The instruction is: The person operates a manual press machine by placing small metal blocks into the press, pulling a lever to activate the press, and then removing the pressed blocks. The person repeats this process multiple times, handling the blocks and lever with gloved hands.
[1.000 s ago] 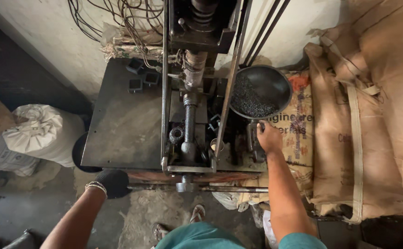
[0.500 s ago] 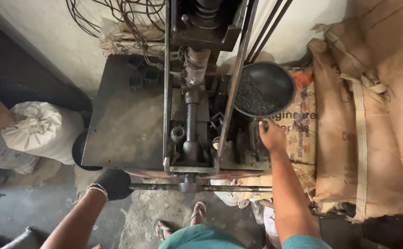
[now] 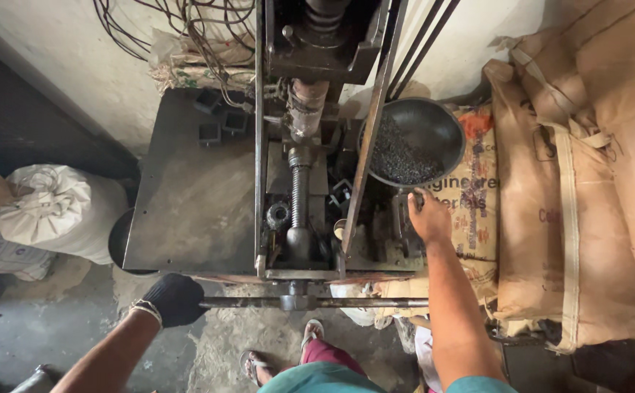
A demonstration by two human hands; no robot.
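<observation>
Left hand in black glove clenched on the long horizontal steel bar handle at the press front. Bare right hand touches the round dark metal pan of black granules; grip hidden, cannot tell. Best to steady the pan level, fingers clear of the vertical screw shaft.
</observation>
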